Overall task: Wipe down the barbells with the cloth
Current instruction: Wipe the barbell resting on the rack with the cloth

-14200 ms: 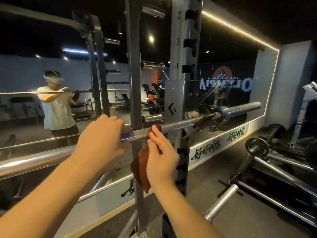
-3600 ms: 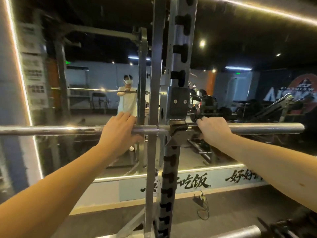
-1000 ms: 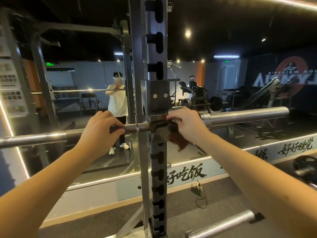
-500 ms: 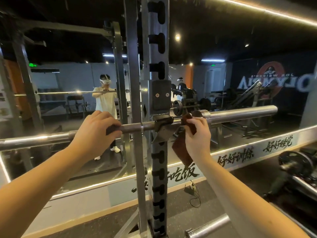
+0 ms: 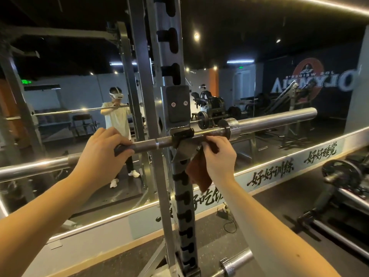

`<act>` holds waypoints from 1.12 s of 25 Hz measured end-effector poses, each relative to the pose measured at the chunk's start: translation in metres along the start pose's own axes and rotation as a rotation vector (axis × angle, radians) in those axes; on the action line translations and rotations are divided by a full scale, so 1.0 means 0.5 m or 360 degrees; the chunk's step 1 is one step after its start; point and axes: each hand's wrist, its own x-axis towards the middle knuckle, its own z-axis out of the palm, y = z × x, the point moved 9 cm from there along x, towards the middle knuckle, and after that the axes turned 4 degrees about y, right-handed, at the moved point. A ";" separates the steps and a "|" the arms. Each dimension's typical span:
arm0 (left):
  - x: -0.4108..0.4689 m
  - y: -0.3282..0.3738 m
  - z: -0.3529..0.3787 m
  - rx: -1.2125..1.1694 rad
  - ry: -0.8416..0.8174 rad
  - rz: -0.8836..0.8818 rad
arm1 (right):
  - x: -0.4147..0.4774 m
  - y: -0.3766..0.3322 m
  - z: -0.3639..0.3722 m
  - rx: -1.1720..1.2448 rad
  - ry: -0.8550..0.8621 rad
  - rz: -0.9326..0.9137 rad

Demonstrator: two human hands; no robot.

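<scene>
Rust-brown cloth (image 5: 199,173) hangs from the right hand (image 5: 219,156) just right of centre. Its top edge is pinched between thumb and fingers and held up at the underside of a steel barbell (image 5: 275,119). The barbell runs across the middle of the frame from the left edge to the upper right, resting in a hook (image 5: 182,134) on a dark rack post (image 5: 184,216). The right grip is clamped on the cloth, not around the bar. It sits at the short dark stretch between the hook and the collar (image 5: 229,126). The left hand (image 5: 101,154), left of the post, has its grip wrapped over the bar. Behind is a wall mirror (image 5: 60,126) showing the person's reflection. A 2nd bar (image 5: 235,260) lies on the floor at the bottom of the frame.

1 second ago the right hand was closed over the top of the bar, tight against the hook. 0.5 seconds ago it had dropped below the bar with the cloth dangling. Now it is back at the bar, slightly nearer the collar. The left hand has stayed put.

This looks like a regather of the cloth between strokes. The stretch by the hook is probably done. The collar and the long bright sleeve at the right appear to be next.
</scene>
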 end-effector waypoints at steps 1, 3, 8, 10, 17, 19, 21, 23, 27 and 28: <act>-0.001 0.000 0.001 -0.0001 0.0012 -0.0014 | -0.003 0.003 0.002 0.0028 0.0046 0.0038; -0.004 0.002 0.002 -0.0001 0.0022 -0.0035 | -0.013 0.009 0.001 0.0131 0.0183 0.0138; -0.007 0.008 0.000 0.0059 0.0027 -0.0058 | 0.008 0.033 -0.025 0.0321 0.0336 0.0319; -0.011 0.013 0.002 0.0060 0.0040 -0.0076 | 0.002 0.051 -0.029 0.0493 0.0486 0.0485; -0.010 0.011 0.004 0.0073 0.0048 -0.0103 | 0.013 0.046 -0.031 0.0394 0.0386 0.0405; -0.011 0.011 0.006 0.0067 0.0048 -0.0098 | 0.001 0.028 -0.016 0.0347 0.0313 0.0285; -0.008 0.010 0.005 0.0071 0.0040 -0.0097 | -0.012 0.012 0.008 0.0230 0.0121 0.0100; -0.008 0.015 0.005 0.0061 0.0053 -0.0083 | -0.001 0.047 -0.009 0.0271 0.0188 0.0226; -0.010 0.017 0.002 0.0054 0.0072 -0.0020 | -0.032 0.073 -0.022 0.0516 0.0478 0.0559; -0.006 0.011 0.000 0.0052 0.0056 0.0000 | -0.048 0.060 -0.020 0.0535 0.0520 0.0590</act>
